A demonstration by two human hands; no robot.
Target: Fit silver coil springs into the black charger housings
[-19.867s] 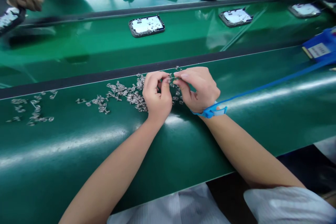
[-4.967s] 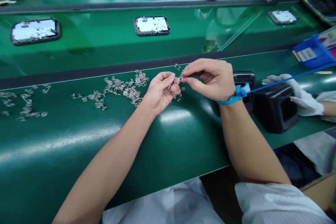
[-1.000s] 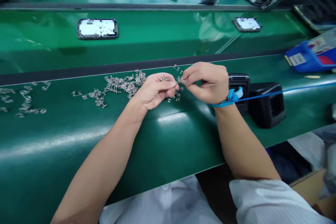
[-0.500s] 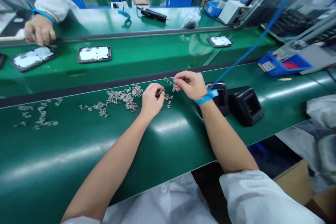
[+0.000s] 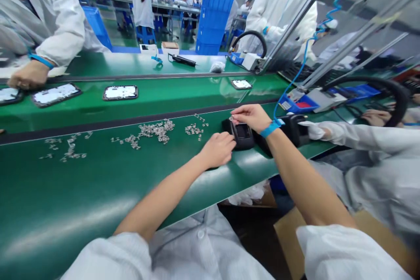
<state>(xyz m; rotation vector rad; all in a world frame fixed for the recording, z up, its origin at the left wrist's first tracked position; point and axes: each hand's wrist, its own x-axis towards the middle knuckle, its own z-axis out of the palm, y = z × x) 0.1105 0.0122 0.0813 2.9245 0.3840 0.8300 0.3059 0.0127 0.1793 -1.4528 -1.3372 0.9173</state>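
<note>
A black plastic housing [image 5: 244, 140] with a square opening stands on the green bench. My left hand [image 5: 217, 149] is closed against its left side, the fingertips at its edge. Over the top of the housing my right hand [image 5: 251, 116], with a blue wrist strap, pinches a small clear plastic piece [image 5: 232, 120]; its exact shape is hard to make out. To the left lie a small group of similar clear pieces [image 5: 194, 129] and a larger heap of them [image 5: 156, 130]. A second black housing [image 5: 261, 143] is partly hidden behind my right wrist.
A co-worker's gloved hand [image 5: 313, 131] touches another black housing [image 5: 294, 129] at right. Across the bench, device shells with white boards [image 5: 120, 92] lie on the green belt, near another person's hand [image 5: 29, 75]. A blue bin [image 5: 300, 104] stands right; scattered clear pieces [image 5: 72, 146] lie left.
Both hands have moved right from the clear pieces to the black housing, the right one carrying a piece. My view has tilted up, and a co-worker's gloved hand now shows at right.
</note>
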